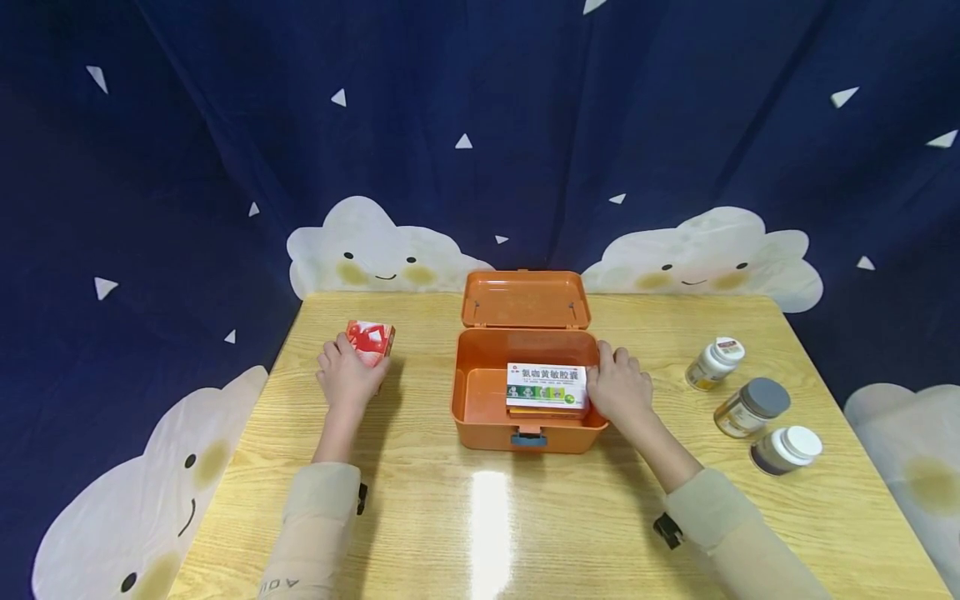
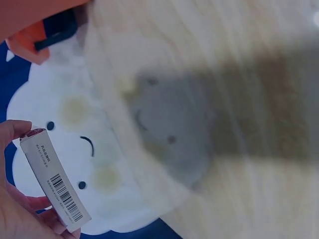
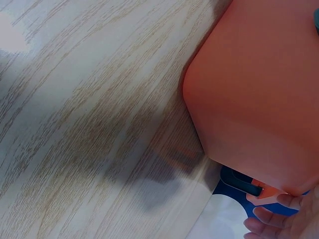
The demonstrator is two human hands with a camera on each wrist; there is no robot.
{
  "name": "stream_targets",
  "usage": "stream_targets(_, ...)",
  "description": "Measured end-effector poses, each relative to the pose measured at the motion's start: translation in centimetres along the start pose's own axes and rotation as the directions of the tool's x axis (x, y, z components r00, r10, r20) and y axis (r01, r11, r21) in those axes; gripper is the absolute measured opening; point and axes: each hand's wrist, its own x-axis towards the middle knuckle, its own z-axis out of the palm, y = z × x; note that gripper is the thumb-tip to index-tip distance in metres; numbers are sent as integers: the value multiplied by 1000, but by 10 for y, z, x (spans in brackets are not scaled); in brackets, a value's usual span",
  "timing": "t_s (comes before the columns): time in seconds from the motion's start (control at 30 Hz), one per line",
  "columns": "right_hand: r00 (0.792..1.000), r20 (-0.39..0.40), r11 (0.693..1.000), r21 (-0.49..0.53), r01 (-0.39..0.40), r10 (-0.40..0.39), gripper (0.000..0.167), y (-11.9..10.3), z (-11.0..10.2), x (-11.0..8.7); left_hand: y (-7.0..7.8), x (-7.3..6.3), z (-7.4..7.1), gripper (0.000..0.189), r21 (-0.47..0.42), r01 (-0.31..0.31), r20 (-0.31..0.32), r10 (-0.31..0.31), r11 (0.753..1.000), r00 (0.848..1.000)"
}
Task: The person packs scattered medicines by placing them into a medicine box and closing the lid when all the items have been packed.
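Observation:
My left hand (image 1: pixel 349 373) grips a small red-and-white medicine box (image 1: pixel 371 340) at the table's left side. In the left wrist view, thumb and fingers pinch the box's ends, and its white side (image 2: pixel 56 181) shows a barcode. An orange storage box (image 1: pixel 480 437) stands mid-table with its lid (image 1: pixel 525 300) tipped back. Inside it lies a white-and-green medicine carton (image 1: pixel 546 386), on top of another, orange-edged one. My right hand (image 1: pixel 624 387) holds the storage box's right rim, thumb inside by the carton's end, other fingers outside. The right wrist view shows the box's outer wall (image 3: pixel 259 94).
Several things line the wooden table (image 1: pixel 420 517): at the right stand a white-capped bottle (image 1: pixel 715 363), a grey-capped jar (image 1: pixel 752 407) and another white-lidded jar (image 1: pixel 786 450). A blue latch (image 1: pixel 528 439) juts from the storage box's front. Behind hangs a dark blue curtain (image 1: pixel 525 183).

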Motion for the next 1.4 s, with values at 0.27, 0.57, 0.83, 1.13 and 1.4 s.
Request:
stream_targets(0.27, 1000, 3, 1000, 1, 1, -1, 45, 0, 1, 0, 23, 0, -3, 84, -16, -81, -10, 81, 997, 997)
stream_targets(0.57, 1000, -6, 1000, 1, 7, -6, 45, 1, 1, 1, 51, -2, -3, 86, -21, -176, 0, 177, 984, 984)
stream_targets(0.83, 1000, -10, 1000, 6, 6, -6, 44, 1, 1, 1, 73, -6, -3, 85, -16, -307, 17, 307, 952, 952)
stream_targets(1.13, 1000, -13, 1000, 13, 5, -5, 44, 0, 2, 1, 101, -12, -2, 86, -3, -440, 45, 439, 898, 897)
stream_targets(1.4, 1000, -7, 1000, 10, 0, 0, 44, 1, 2, 1, 124, -18, 1, 85, 8, -548, 107, 544, 837, 832)
